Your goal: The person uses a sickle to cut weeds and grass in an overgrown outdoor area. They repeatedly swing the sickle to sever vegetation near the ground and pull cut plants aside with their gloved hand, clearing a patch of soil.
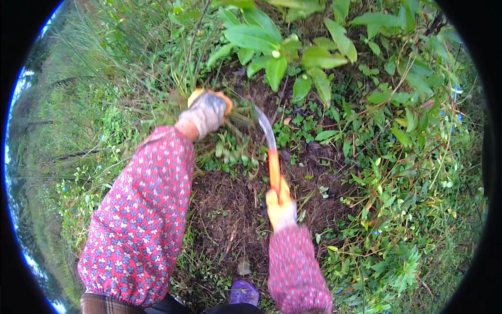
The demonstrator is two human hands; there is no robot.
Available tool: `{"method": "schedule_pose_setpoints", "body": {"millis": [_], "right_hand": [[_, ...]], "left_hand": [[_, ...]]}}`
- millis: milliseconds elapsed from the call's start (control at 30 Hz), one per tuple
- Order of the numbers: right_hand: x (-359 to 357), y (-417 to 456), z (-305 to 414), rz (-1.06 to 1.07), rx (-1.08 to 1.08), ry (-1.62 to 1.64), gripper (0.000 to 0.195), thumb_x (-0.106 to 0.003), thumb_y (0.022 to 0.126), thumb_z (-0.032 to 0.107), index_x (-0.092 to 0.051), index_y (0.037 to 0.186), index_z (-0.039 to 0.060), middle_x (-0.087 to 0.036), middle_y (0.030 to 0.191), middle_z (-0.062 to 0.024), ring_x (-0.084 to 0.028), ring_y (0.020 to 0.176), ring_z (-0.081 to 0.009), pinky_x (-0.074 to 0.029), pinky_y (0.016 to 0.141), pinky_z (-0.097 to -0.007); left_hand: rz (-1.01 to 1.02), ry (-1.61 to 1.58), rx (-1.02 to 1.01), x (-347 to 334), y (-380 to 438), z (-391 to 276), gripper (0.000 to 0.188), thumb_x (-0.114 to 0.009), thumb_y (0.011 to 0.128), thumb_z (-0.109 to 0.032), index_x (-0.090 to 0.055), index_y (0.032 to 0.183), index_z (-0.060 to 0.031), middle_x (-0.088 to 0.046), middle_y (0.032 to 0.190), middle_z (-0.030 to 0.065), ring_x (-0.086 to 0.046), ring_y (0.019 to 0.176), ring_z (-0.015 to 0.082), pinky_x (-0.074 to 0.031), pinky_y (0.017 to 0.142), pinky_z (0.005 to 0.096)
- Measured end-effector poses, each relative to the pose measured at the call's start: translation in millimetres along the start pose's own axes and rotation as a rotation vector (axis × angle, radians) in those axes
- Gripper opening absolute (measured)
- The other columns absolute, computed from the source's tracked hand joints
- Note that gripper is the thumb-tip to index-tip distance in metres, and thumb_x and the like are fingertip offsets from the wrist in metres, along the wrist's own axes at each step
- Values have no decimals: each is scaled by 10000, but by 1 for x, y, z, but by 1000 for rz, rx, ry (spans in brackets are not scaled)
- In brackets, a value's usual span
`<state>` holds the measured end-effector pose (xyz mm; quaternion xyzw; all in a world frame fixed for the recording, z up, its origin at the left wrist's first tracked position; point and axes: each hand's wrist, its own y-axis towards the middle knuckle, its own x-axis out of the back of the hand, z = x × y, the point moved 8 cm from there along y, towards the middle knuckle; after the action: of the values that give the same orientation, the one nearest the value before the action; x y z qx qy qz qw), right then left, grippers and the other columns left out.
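My left hand [210, 110], in a pale glove with orange-yellow and dark parts, is closed around a bunch of grass [239, 114] left of the picture's middle. My gloved right hand [281, 204] grips the orange handle of a sickle [268, 131]. The sickle's curved metal blade points up and left, its tip a short way right of the grass bunch. Both forearms wear red sleeves with a small flower print. Low green weeds [223, 151] grow below my left hand, beside bare brown soil.
A broad-leaved shrub [276, 70] leans in from the top, close above the blade. Tall grass [129, 74] stands at the upper left and dense leafy weeds [392, 219] on the right. A purple shoe [244, 292] rests on the ground at the bottom.
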<state>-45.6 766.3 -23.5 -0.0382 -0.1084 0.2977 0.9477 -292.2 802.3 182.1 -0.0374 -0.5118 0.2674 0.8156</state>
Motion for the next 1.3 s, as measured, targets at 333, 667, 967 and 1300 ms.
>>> {"method": "schedule_pose_setpoints", "body": {"millis": [333,667,967,1300], "right_hand": [[14,38,53,108,-135,-241,544,-544,872,366,-433,1364,163,-639,933,-204,-647,835,-292,-503,725,-385],[53,-17,-33,36,-64,-36,558,-579,845,187,-433,1381,136,-628,986,-147,-613,792,-251,-490,697,-345],[44,16,-34,98,38,-227,557,-570,858,216,-418,1390,145,-619,1016,-177,-617,837,-287,-495,758,-349],[13,38,25,161,81,-363,515,-526,881,384,-430,1350,194,-613,967,-249,-611,862,-413,-496,747,-431]], "left_hand": [[-221,-229,88,-25,-14,-40,275,-725,698,-286,-637,926,-161,-683,861,53,-666,821,257,-522,683,406],[-253,-334,82,-42,-45,-57,264,-717,705,-262,-627,921,-140,-685,873,83,-665,854,277,-530,715,409],[-195,46,-36,-38,-32,-79,774,-827,557,-371,-493,1203,-107,-531,1176,79,-509,1120,240,-496,829,348],[-85,-62,158,-73,-21,-47,127,-625,775,-211,-722,833,-153,-716,845,73,-698,792,254,-535,650,402]]}}
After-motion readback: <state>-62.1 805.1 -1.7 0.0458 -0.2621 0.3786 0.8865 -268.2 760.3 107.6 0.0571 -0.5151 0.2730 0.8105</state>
